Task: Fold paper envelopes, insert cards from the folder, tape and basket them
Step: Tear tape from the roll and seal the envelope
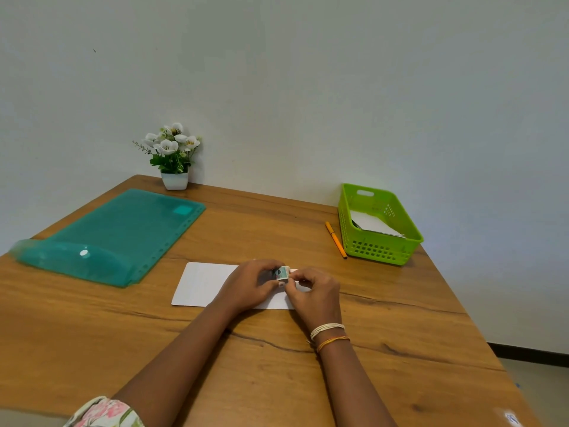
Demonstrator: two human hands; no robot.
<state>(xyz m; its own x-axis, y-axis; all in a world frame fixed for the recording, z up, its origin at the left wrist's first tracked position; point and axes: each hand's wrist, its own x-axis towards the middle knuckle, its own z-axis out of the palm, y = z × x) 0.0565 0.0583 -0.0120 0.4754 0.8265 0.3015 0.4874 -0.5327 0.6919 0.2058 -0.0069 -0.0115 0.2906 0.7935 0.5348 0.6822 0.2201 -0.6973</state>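
Single head-worn wide-angle view, looking forward and down across the counter [400, 318] toward the wall [308, 72]; hands close.

We see a wooden table [277, 380] with dark grain cracks. A white folded paper [203, 283] lies flat under our 2 hands. Far to the left of them lies a teal folder [117, 232], and beyond it stands a white flower pot [175, 180]. Right of the hands sits a green basket [381, 251], an orange pen [336, 240] just beside it.
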